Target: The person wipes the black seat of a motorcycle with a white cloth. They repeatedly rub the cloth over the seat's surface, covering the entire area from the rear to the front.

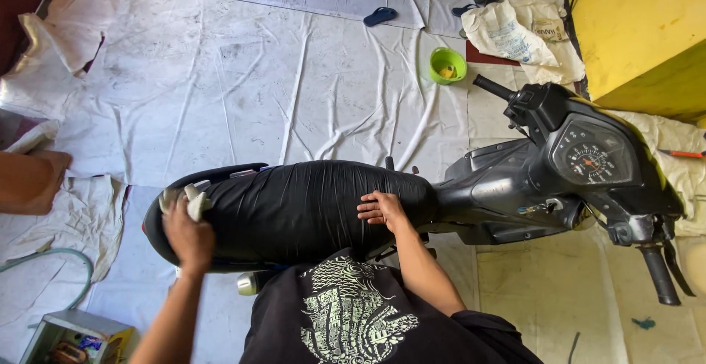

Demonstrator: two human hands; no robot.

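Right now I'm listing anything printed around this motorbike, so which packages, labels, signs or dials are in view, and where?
Speedometer dial: on the handlebar console, right; round, dark face, orange needle.
Printed sack: on the floor, top right; crumpled, whitish with faint print.
Small box: bottom left corner; open, pale rim, colourful packets inside.

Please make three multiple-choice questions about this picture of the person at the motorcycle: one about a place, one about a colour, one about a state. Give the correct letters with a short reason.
1. Where does the right hand rest?
A. on the handlebar
B. flat on the black seat
C. on the floor

2. What colour is the small bowl on the floor sheet?
A. green
B. red
C. white

3. How is the left hand?
A. empty and open
B. inside a box
C. closed on a pale cloth

Answers:
1 B, the palm lies flat on the seat's front part.
2 A, the bowl is bright green.
3 C, the cloth sticks out above the fingers at the seat's rear.
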